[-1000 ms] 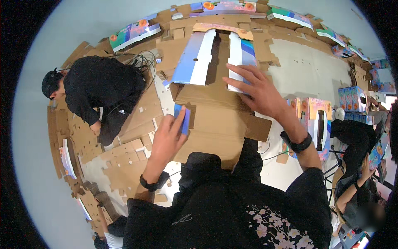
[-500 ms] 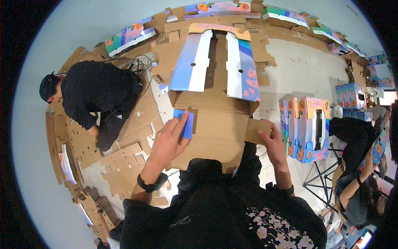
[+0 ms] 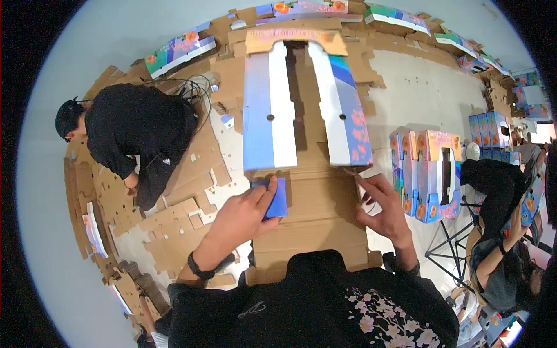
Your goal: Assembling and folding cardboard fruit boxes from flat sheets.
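Observation:
In front of me lies a partly folded cardboard carton (image 3: 316,200), its brown inside facing up. Its far part has two blue-and-white panels, the left panel (image 3: 261,116) and the right panel (image 3: 348,127), with a gap between them and a yellow-orange band (image 3: 296,42) across the far end. My left hand (image 3: 241,214) grips a small blue side flap (image 3: 277,197), index finger stretched along it, thumb at its near edge. At the carton's right edge is my right hand (image 3: 386,209). Its index finger reaches the right panel's near corner, thumb and finger apart. The right side flap is hard to make out.
Printed cartons with handle slots (image 3: 429,174) stand to the right, beside a black metal stand (image 3: 449,243). On the left a person in black (image 3: 139,133) crouches over cardboard sheets (image 3: 174,232). Another person (image 3: 505,249) is at the far right. More cardboard lines the far wall.
The carton has come nearer, and its two printed panels now reach closer to my hands. My left hand has moved slightly right and nearer with the blue flap. The brown flap at my right hand no longer shows flat.

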`<state>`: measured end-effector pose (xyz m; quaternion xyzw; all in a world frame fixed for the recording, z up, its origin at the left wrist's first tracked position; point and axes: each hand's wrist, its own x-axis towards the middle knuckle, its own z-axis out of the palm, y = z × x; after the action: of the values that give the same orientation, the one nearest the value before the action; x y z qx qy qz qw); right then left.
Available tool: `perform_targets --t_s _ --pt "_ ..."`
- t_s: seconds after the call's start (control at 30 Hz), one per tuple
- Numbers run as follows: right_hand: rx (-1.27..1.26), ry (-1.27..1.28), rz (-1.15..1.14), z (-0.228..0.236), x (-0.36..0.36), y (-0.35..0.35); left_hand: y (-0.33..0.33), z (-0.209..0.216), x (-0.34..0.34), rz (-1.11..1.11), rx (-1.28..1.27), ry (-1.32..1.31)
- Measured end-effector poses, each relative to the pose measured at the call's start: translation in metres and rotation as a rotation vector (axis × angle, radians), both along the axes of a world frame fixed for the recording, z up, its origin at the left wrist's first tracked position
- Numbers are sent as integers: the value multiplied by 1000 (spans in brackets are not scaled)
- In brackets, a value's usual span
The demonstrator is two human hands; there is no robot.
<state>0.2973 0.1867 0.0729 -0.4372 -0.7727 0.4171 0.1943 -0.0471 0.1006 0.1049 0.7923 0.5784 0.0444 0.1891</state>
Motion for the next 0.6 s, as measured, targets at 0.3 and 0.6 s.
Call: perform_targets --t_s 0.3,0.6 --pt "-74 -103 31 -59 4 -35 -57 -54 22 282 63 -217" --pt "-254 15 -168 -67 -1 -33 -70 -70 22 596 -3 -485"
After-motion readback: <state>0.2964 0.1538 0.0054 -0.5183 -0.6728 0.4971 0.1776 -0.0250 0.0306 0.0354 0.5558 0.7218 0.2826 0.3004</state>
